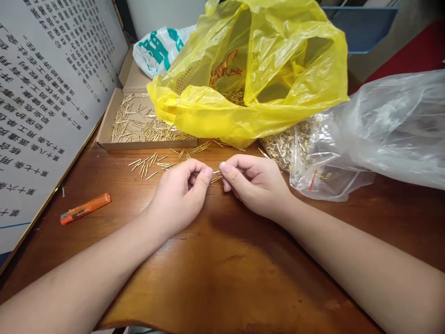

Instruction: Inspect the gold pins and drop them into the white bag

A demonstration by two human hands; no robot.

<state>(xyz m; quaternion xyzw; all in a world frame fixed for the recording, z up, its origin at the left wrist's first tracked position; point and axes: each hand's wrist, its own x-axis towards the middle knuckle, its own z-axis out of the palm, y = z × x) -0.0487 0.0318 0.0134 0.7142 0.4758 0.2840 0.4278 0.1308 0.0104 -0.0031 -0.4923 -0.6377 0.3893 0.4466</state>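
My left hand (pixel 186 190) and my right hand (pixel 255 183) face each other over the middle of the table, thumbs pressed against forefingers. A thin gold-coloured metal pin (pixel 216 172) spans the small gap between the two pinches. Both hands appear to grip it, one at each end. Just under it lies another gold pin (pixel 216 179) on the wood. Loose gold pins (pixel 148 164) are scattered beyond my left hand. Behind them a shallow cardboard box (pixel 149 144) holds many more pins. The tips of the held pin are hidden by my fingers.
A yellow plastic bag (pixel 215 111) with gold pieces inside stands behind my hands. To the right, a clear plastic bag (pixel 330 153) contains small gold parts. An orange utility knife (pixel 85 208) lies at left, near a printed board (pixel 52 93). A white-and-teal bag (pixel 162 48) sits behind the box.
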